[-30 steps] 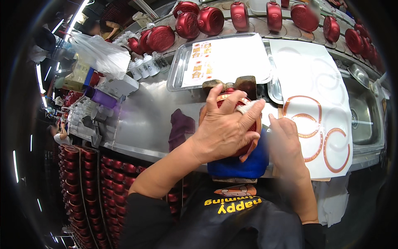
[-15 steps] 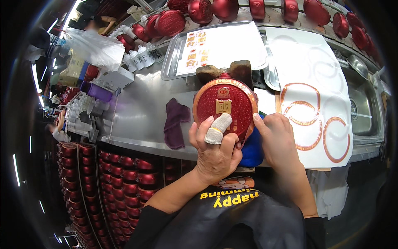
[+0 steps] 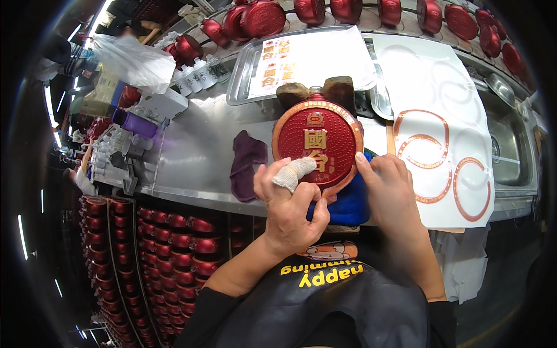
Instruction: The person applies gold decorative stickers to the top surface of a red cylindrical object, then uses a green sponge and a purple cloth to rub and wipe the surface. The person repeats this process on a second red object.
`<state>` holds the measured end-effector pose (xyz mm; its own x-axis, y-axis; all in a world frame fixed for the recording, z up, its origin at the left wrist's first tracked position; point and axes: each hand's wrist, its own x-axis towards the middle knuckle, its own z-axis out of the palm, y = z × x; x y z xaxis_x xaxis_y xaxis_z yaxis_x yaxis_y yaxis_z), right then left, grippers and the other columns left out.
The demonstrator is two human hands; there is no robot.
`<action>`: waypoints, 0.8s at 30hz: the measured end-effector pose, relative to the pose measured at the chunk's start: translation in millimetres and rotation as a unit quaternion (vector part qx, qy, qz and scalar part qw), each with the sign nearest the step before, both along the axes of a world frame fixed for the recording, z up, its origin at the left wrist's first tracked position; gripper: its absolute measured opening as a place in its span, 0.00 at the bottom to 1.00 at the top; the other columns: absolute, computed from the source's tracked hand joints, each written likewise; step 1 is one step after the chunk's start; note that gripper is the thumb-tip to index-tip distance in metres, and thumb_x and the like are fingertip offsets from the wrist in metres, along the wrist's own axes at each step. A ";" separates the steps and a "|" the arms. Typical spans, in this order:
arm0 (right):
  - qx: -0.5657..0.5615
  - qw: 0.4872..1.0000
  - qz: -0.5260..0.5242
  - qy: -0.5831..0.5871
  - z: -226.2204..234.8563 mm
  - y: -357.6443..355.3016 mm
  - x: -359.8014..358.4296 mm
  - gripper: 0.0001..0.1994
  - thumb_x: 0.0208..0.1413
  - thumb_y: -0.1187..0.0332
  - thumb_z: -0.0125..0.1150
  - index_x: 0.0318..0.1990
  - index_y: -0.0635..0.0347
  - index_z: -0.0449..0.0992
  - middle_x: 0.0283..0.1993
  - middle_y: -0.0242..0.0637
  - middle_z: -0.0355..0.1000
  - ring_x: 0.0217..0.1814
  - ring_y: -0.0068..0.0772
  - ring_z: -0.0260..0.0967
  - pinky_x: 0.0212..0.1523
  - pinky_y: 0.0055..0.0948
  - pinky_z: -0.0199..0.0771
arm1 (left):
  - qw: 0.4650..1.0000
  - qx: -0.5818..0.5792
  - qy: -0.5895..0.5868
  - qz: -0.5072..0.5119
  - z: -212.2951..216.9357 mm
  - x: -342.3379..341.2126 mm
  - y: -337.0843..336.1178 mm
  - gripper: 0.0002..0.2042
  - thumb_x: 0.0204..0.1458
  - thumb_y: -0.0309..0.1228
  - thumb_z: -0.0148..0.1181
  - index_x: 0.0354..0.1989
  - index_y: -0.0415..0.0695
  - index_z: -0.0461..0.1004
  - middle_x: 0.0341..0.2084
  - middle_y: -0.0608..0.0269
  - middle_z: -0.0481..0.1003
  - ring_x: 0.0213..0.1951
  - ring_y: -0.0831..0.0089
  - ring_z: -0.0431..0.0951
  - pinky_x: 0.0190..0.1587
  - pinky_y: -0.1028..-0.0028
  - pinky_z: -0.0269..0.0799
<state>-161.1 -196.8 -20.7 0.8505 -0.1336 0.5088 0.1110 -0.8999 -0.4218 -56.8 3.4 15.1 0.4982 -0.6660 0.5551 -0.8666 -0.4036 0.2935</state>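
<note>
A round, flat red bottle (image 3: pixel 290 130) with a studded face stands tilted against a dark two-lobed rest (image 3: pixel 338 90). Gold characters (image 3: pixel 316 139) run down its middle, and a copper-coloured band (image 3: pixel 352 130) circles its rim. My left hand (image 3: pixel 293 217) is at the lower left; its index finger, in a white knit finger cover (image 3: pixel 295 173), presses on the lower characters, the other fingers loosely bent and apart. At the right rim, my right hand (image 3: pixel 389 188) has its thumb on the band, its fingers bent and partly hidden. Blue cloth (image 3: pixel 351 203) lies under the bottle.
A purple cloth (image 3: pixel 246 165) lies on the steel table at left. Behind are a metal tray (image 3: pixel 238 87) and a sheet of gold characters (image 3: pixel 325 58). At right, a white sheet (image 3: pixel 406 64) carries copper bands, beside a sink (image 3: pixel 507 156). Red bottles (image 3: pixel 264 20) line the back.
The gold characters on the bottle's face are more exposed now. My left covered finger has shifted slightly left and lies flatter. At the back, the row of red bottles has moved right.
</note>
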 end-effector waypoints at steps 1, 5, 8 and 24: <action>0.001 1.000 0.007 -0.003 -0.1 1.1 -1.1 0.34 0.52 0.81 0.59 0.70 0.53 0.72 0.51 0.38 0.69 0.57 0.42 0.67 0.52 0.43 0.66 | 1.000 0.008 -0.020 0.010 -0.1 0.0 1.3 0.08 0.42 0.29 0.68 0.29 0.48 0.73 0.55 0.51 0.76 0.64 0.47 0.64 0.70 0.42 0.44; 0.001 1.000 0.011 0.010 -0.5 6.1 -4.3 0.33 0.52 0.80 0.59 0.70 0.54 0.72 0.51 0.38 0.69 0.57 0.43 0.68 0.53 0.43 0.66 | 0.993 0.028 -0.106 0.036 -2.7 0.2 4.0 0.08 0.44 0.32 0.67 0.29 0.48 0.73 0.53 0.52 0.77 0.62 0.48 0.66 0.70 0.41 0.43; 0.001 1.000 0.023 0.011 -0.5 9.2 -6.1 0.33 0.52 0.80 0.60 0.70 0.54 0.72 0.50 0.38 0.69 0.57 0.44 0.68 0.53 0.44 0.66 | 0.990 0.020 -0.135 0.045 -6.0 1.1 6.2 0.08 0.46 0.34 0.66 0.29 0.49 0.72 0.52 0.52 0.77 0.63 0.49 0.66 0.70 0.39 0.43; 0.007 0.999 0.049 0.017 -5.7 18.7 -9.9 0.31 0.52 0.79 0.63 0.67 0.51 0.75 0.52 0.40 0.68 0.59 0.44 0.66 0.57 0.44 0.65 | 0.983 0.005 -0.180 0.042 -27.3 15.8 24.4 0.15 0.45 0.35 0.70 0.39 0.50 0.71 0.54 0.44 0.72 0.62 0.44 0.62 0.72 0.42 0.44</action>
<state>-171.0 -178.1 -26.4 0.8770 -0.0562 0.4771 0.1830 -0.8792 -0.4399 -41.0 27.8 -12.2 0.3239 -0.6374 0.6991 -0.8776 -0.4786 -0.0298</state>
